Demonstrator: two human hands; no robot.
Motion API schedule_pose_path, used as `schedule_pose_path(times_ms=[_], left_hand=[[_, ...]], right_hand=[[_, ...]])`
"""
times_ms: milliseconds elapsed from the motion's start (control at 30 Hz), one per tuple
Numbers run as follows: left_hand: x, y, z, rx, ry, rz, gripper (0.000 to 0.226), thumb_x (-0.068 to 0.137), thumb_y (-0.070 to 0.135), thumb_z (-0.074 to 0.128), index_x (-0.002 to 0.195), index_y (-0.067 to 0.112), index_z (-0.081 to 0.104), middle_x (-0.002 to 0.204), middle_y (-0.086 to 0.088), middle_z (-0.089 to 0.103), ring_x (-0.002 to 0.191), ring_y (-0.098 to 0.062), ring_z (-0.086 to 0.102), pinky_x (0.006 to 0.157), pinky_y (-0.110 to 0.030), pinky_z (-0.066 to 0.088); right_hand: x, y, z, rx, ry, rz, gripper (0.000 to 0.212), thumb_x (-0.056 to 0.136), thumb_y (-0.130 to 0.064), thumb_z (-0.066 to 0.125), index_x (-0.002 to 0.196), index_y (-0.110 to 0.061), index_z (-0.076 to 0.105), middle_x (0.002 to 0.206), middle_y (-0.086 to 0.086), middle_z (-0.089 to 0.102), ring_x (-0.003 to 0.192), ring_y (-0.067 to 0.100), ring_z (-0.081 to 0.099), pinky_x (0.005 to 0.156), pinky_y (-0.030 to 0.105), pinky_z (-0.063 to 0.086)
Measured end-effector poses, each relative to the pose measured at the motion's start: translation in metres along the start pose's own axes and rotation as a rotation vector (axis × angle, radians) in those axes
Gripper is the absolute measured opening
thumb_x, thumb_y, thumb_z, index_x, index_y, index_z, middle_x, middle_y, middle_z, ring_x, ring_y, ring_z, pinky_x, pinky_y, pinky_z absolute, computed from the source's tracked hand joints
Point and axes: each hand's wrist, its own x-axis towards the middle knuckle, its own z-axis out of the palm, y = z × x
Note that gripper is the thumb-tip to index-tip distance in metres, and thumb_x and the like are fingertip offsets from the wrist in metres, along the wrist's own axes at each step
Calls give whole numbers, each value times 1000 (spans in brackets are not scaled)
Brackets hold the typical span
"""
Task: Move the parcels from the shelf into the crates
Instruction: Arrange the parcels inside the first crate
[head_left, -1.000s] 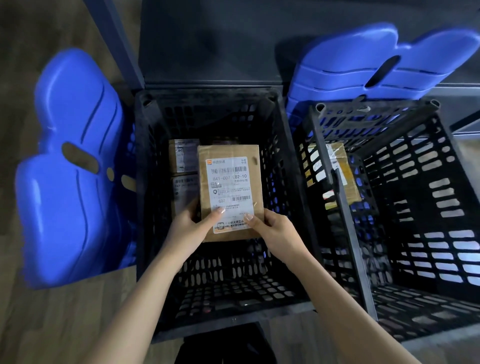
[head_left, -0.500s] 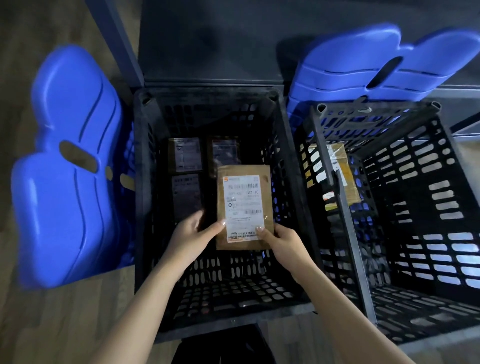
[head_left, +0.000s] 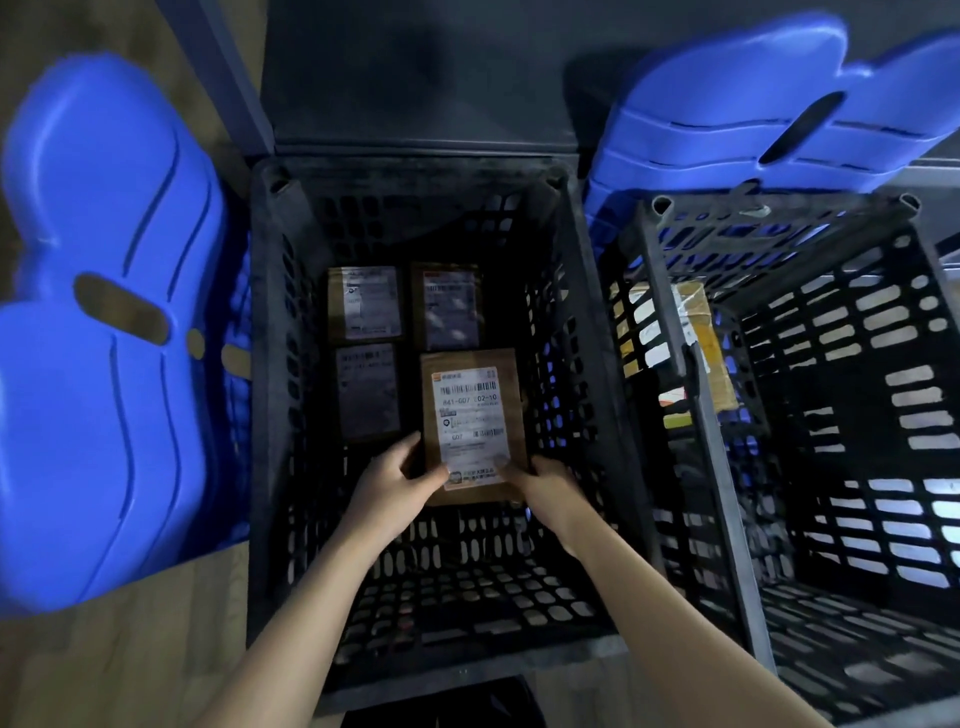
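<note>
Both hands hold a flat brown parcel (head_left: 472, 426) with a white label, deep inside the left black crate (head_left: 270, 364). My left hand (head_left: 392, 486) grips its near left corner and my right hand (head_left: 545, 491) its near right corner. Three labelled parcels lie flat on the crate floor: one at the far left (head_left: 365, 303), one at the far right (head_left: 450, 306), one in front of the far-left one (head_left: 368, 389). The held parcel sits beside that third one, in front of the far-right one. Whether it rests on the floor I cannot tell.
A second black crate (head_left: 727, 467) stands to the right, with a brown parcel (head_left: 701, 338) visible through its left wall. Blue plastic lids lean at the left (head_left: 104, 338) and at the back right (head_left: 753, 104). A dark shelf surface (head_left: 415, 78) lies beyond the crates.
Both hands have carried the parcel down into the left crate and to the right. Two parcels it hid a second ago now show.
</note>
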Motion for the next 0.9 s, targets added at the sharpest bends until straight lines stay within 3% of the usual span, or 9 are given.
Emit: schedule_pose_path(times_ms=[67, 167, 233, 367, 500, 600, 700, 900], left_hand=[[6, -3, -1, -13, -3, -1, 44, 83, 28, 70, 125, 30, 59, 120, 18, 61, 115, -4, 54, 98, -22, 42], [15, -8, -2, -34, -30, -22, 26, 82, 28, 70, 94, 50, 63, 97, 31, 65, 103, 6, 57, 83, -9, 42], [22, -14, -2, -72, -25, -57, 28, 81, 28, 72, 94, 48, 58, 99, 29, 59, 101, 5, 55, 86, -14, 42], [33, -23, 0, -148, 38, -106, 28, 79, 26, 74, 80, 47, 56, 81, 35, 52, 77, 18, 48, 63, -5, 38], [42, -31, 3, -203, 28, -91, 31, 83, 16, 70, 91, 42, 56, 99, 27, 56, 95, 7, 51, 77, -9, 37], [46, -35, 4, -241, 23, -77, 30, 84, 13, 69, 99, 36, 57, 115, 15, 56, 113, -4, 49, 91, -21, 36], [49, -39, 3, -261, 8, -44, 32, 84, 11, 68, 97, 39, 60, 110, 19, 60, 116, -9, 53, 97, -28, 39], [56, -42, -2, -216, -23, 18, 36, 86, 11, 66, 108, 39, 62, 118, 10, 65, 118, -11, 55, 105, -41, 41]], right_hand=[[12, 3, 2, -64, 8, 13, 48, 90, -52, 59, 124, -18, 64, 117, 0, 69, 106, 21, 63, 93, 35, 49], [29, 6, 4, -76, -16, 43, 56, 88, -56, 59, 131, -20, 60, 126, 2, 65, 115, 25, 60, 100, 42, 47], [39, 6, 6, -77, -37, 66, 61, 87, -56, 59, 137, -21, 54, 133, 3, 60, 121, 27, 56, 103, 44, 45], [57, 6, 11, -49, -61, 43, 61, 88, -55, 60, 138, -22, 51, 137, 2, 57, 125, 24, 53, 107, 39, 42], [73, 2, 17, -135, -31, 65, 60, 89, -56, 57, 137, -19, 53, 139, 3, 54, 128, 26, 49, 107, 36, 39], [77, 0, 21, -82, -40, 54, 51, 92, -49, 58, 133, -19, 57, 132, 1, 59, 122, 25, 53, 92, 27, 40], [79, 1, 26, -46, -68, 15, 42, 94, -42, 57, 130, -19, 60, 121, -3, 61, 118, 21, 55, 88, 24, 38], [84, 4, 35, 49, -88, -28, 36, 96, -29, 59, 129, -15, 61, 123, 1, 63, 119, 21, 56, 97, 28, 42]])
